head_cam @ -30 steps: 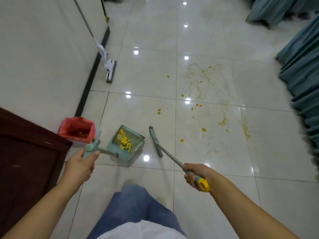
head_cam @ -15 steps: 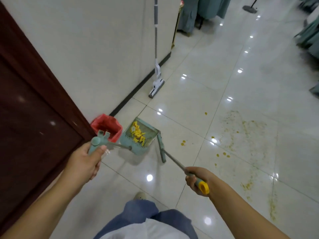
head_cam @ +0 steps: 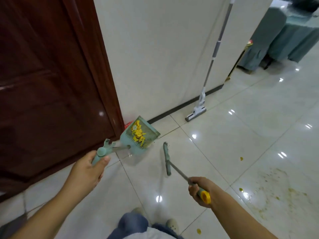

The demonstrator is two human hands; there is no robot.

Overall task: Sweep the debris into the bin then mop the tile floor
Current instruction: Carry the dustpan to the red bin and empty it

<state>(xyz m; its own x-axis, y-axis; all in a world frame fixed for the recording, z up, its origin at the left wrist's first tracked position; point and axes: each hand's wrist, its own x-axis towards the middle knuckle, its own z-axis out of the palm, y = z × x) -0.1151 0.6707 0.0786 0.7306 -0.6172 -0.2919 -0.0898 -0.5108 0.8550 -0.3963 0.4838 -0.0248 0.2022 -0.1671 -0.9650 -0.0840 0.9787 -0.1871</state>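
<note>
Two hands are each closed on a tool above the tile floor [head_cam: 241,128]: the left hand [head_cam: 86,169] grips the raised dustpan [head_cam: 139,133] holding yellow debris [head_cam: 137,133] over the mostly hidden red bin [head_cam: 127,125], the right hand [head_cam: 198,188] the broom [head_cam: 167,158].

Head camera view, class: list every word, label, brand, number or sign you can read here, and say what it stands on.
None can be read.
Dustpan: among the yellow scraps lies a small pale piece with marks, too small and blurred to read.
Broom, mop, door, wall: no print visible.
</note>
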